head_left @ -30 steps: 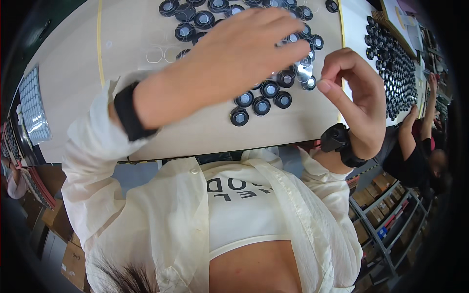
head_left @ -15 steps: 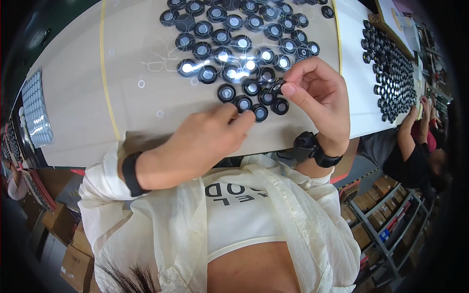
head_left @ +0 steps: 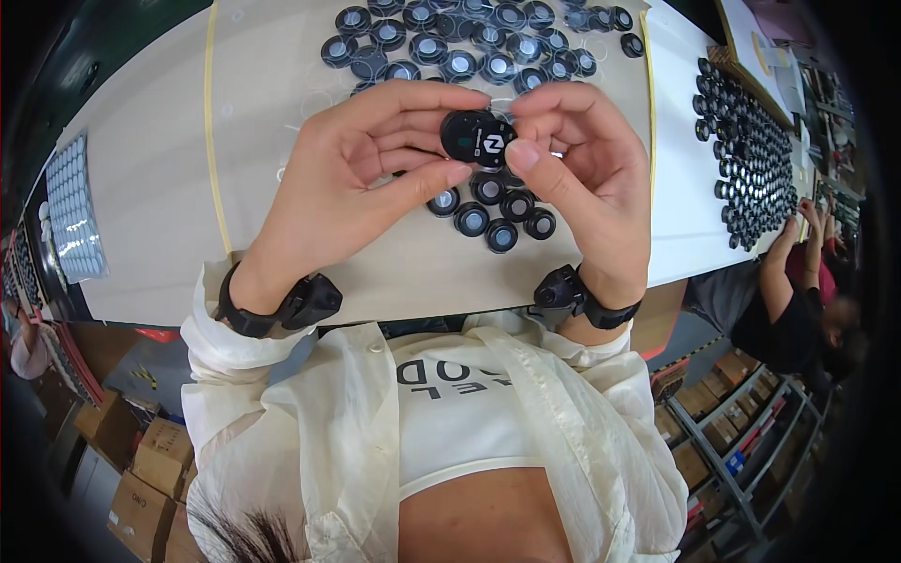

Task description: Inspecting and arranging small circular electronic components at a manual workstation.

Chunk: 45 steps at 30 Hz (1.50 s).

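In front of me, over the table, my left hand [head_left: 371, 159] pinches a black round part [head_left: 458, 131] between thumb and fingers. Against its right side my right hand [head_left: 582, 159] holds a black disc with a white mark [head_left: 493, 144], gripped at its edge by thumb and forefinger. The two pieces overlap, and I cannot tell whether they are joined. Just below the hands lie several black round parts with pale grey centres [head_left: 472, 220]. More of them spread beyond my fingers, some under clear plastic sheeting [head_left: 469, 47].
Yellow tape lines [head_left: 214, 131] mark the beige tabletop [head_left: 272, 75]. At the left edge lies a plastic-wrapped sheet of pale round pieces [head_left: 75, 211]. A dense group of black parts [head_left: 755, 159] stands on the white surface at right, near another person's arm [head_left: 779, 253].
My left hand has come up from the parts on the table with a black round part in it. My right hand has brought the marked disc up against that part.
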Tool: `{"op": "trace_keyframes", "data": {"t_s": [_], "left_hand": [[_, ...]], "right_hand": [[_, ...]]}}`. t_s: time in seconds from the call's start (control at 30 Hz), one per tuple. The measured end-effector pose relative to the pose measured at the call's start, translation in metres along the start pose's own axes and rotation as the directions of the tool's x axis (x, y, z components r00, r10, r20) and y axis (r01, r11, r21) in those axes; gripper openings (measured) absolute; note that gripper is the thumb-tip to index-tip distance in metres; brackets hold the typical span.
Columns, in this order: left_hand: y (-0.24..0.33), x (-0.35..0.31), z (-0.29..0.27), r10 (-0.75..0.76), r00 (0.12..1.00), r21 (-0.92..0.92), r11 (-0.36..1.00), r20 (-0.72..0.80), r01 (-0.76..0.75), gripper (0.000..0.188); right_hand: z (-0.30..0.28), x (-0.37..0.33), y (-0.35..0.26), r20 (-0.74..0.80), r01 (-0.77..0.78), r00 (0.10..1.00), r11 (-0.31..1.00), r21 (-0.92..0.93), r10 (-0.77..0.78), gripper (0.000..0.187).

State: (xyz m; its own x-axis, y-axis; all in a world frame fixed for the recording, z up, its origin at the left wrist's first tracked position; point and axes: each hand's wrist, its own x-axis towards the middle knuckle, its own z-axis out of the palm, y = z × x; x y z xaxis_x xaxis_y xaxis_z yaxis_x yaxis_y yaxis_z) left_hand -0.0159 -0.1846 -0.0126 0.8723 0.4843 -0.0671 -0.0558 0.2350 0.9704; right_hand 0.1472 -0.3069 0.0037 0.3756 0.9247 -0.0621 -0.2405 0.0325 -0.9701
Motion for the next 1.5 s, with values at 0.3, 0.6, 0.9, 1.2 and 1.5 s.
{"op": "trace_keyframes", "data": {"t_s": [0.3,0.6,0.9,1.2,1.5], "left_hand": [[-0.005,-0.001,0.001,0.076,0.997,0.051,0.996,-0.026,-0.075,0.047],[0.000,-0.005,0.002,0.040,0.999,0.149,0.988,-0.004,-0.039,0.047],[-0.003,-0.004,0.003,0.082,0.996,0.149,0.986,-0.031,-0.076,0.046],[-0.006,-0.004,0.003,0.039,0.998,0.188,0.982,-0.048,-0.029,0.044],[-0.002,0.004,-0.011,-0.076,0.995,0.132,0.988,-0.065,0.084,0.039]], "right_hand": [[-0.001,0.003,0.004,0.010,0.014,1.000,0.992,-0.124,-0.013,0.017],[-0.003,0.005,0.004,-0.003,-0.013,1.000,0.989,-0.144,0.012,0.019],[0.000,0.005,0.005,-0.038,-0.005,0.999,0.983,-0.183,-0.002,0.020],[-0.003,0.006,0.005,0.032,0.132,0.991,0.878,-0.460,-0.132,0.020],[0.007,0.000,0.013,0.188,0.368,0.912,0.526,-0.767,-0.364,0.027]]}}
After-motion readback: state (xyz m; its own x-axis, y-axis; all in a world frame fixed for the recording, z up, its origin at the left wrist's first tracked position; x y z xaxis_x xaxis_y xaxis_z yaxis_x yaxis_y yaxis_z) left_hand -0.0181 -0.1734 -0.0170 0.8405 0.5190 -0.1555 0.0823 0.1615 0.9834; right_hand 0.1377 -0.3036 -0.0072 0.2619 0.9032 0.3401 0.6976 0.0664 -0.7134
